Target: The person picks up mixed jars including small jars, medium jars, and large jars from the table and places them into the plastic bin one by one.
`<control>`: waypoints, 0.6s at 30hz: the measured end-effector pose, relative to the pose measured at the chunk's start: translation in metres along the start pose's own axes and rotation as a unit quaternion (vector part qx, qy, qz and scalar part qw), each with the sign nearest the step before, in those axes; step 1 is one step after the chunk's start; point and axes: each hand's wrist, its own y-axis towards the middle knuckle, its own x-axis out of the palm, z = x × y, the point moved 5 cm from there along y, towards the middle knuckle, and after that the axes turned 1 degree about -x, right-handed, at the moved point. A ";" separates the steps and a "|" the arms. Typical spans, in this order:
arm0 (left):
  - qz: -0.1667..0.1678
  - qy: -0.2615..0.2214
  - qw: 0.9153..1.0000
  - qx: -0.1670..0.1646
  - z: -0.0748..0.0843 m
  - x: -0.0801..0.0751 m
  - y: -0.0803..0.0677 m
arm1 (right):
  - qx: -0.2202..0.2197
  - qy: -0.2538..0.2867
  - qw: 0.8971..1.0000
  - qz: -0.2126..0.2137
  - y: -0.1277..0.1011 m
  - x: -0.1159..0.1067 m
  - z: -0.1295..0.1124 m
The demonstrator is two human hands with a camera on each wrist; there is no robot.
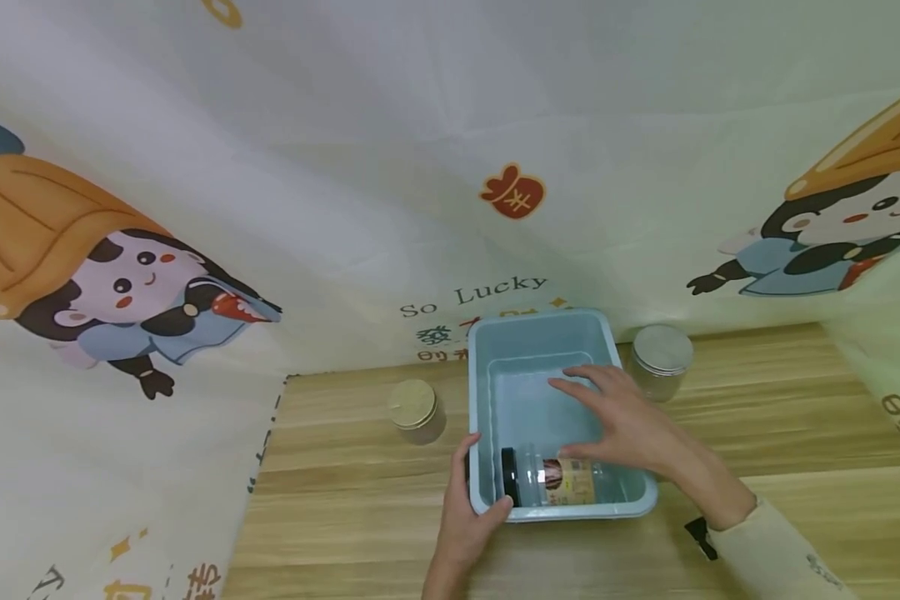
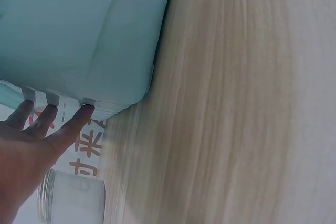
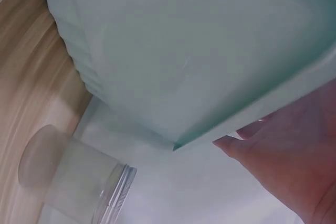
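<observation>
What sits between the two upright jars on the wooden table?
The light blue plastic bin, holding a black-lidded clear jar lying on its side; the head view shows it.

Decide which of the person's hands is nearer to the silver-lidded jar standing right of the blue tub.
Right. The right hand hovers open over the blue tub, just beside the silver-lidded jar. The left hand grips the tub's near left corner, on the far side from that jar.

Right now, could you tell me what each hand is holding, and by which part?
The left hand grips the blue bin by its near-left corner rim. The right hand hovers open over it, holding nothing.
</observation>
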 end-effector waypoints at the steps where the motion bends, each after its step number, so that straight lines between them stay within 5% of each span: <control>1: 0.001 0.001 1.000 0.000 0.000 -0.001 0.000 | 0.000 0.003 1.000 0.000 0.001 0.000 0.000; 9: 0.005 0.018 1.000 0.003 -0.001 -0.002 -0.001 | 0.001 0.013 1.000 -0.004 0.001 -0.002 0.001; 18: 0.006 0.018 1.000 0.007 0.000 -0.002 0.000 | -0.004 0.028 0.999 0.040 -0.006 -0.012 0.012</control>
